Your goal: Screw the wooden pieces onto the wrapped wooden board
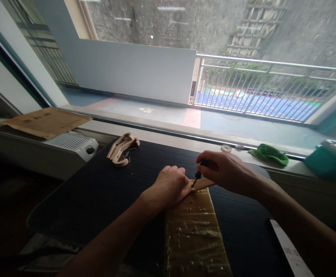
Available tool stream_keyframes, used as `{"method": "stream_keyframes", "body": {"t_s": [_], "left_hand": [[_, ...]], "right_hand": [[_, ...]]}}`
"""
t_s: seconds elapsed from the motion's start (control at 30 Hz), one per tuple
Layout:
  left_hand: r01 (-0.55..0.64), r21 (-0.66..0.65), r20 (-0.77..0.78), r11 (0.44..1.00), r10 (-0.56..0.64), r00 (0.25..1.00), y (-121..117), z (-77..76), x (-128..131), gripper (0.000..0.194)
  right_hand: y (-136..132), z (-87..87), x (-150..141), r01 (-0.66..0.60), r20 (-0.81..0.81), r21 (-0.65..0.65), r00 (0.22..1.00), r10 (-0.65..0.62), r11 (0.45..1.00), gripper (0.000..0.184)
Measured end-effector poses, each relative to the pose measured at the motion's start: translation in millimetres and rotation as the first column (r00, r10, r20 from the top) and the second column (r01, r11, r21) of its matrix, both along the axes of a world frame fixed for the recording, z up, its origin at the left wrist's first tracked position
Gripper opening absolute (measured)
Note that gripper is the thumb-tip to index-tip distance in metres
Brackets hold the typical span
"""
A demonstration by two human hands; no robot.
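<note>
My right hand [217, 165] is closed round the dark handle of a screwdriver [197, 176]. The screwdriver leans, its tip down at a pale wooden hook [202, 184] that lies across the far end of a block wrapped in clear tape [193, 231]. With fingers curled, my left hand [172, 184] grips the left end of that hook and presses it against the block. Part of the hook is hidden by both hands. Whether a screw sits under the tip is too small to tell. Several small bumps show on the block's top.
More wooden hooks [123, 148] lie at the table's far left, with several loose screws [127, 156] beside them. A phone [290, 248] showing a timer is at right. On the windowsill are a tape roll [226, 148] and a green cloth [268, 154]. A brown envelope [49, 121] rests left.
</note>
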State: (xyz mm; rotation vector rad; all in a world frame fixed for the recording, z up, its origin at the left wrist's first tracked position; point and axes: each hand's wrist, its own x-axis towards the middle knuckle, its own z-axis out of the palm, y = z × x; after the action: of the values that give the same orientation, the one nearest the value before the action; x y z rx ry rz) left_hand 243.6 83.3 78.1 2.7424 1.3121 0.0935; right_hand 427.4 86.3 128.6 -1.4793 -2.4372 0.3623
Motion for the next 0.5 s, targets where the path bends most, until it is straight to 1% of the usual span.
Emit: {"method": "stream_keyframes", "body": {"t_s": [0.07, 0.13, 0.2, 0.23, 0.3, 0.37, 0.43, 0.5], "left_hand": [[0.007, -0.007, 0.003, 1.000, -0.007, 1.000, 0.3, -0.3, -0.3, 0.029], [0.010, -0.011, 0.002, 1.000, -0.010, 1.000, 0.9, -0.8, -0.2, 0.028], [0.012, -0.012, -0.002, 1.000, -0.012, 1.000, 1.7, -1.3, 0.1, 0.028], [0.011, -0.010, -0.004, 1.000, -0.011, 1.000, 2.1, -1.5, 0.4, 0.028], [0.009, -0.006, -0.006, 1.000, -0.009, 1.000, 2.6, -1.8, 1.0, 0.027], [0.002, -0.004, -0.005, 1.000, -0.002, 1.000, 2.7, -1.6, 1.7, 0.027], [-0.007, -0.007, -0.005, 1.000, 0.007, 1.000, 2.3, -0.9, 2.2, 0.029], [-0.016, -0.011, -0.006, 1.000, 0.016, 1.000, 1.5, 0.2, 2.6, 0.029]], "right_hand": [[0.5, 5.7, 2.2, -0.101, 0.025, -0.002, 0.995, 0.101, 0.995, 0.019], [1.6, 7.5, 2.2, -0.186, 0.023, 0.000, 0.982, 0.186, 0.983, 0.020], [3.0, 5.6, 0.4, -0.223, 0.002, 0.011, 0.975, 0.223, 0.975, 0.019], [3.6, 3.6, -0.8, -0.215, -0.009, 0.017, 0.977, 0.215, 0.976, 0.018], [4.8, -1.8, -3.2, -0.145, -0.030, 0.015, 0.989, 0.146, 0.989, 0.018], [5.6, -8.5, -5.0, -0.024, -0.045, 0.014, 0.999, 0.024, 1.000, 0.022], [6.0, -15.3, -5.6, 0.105, -0.061, 0.037, 0.993, -0.103, 0.994, 0.027], [5.5, -20.1, -4.6, 0.196, -0.084, 0.071, 0.978, -0.190, 0.978, 0.031]]}}
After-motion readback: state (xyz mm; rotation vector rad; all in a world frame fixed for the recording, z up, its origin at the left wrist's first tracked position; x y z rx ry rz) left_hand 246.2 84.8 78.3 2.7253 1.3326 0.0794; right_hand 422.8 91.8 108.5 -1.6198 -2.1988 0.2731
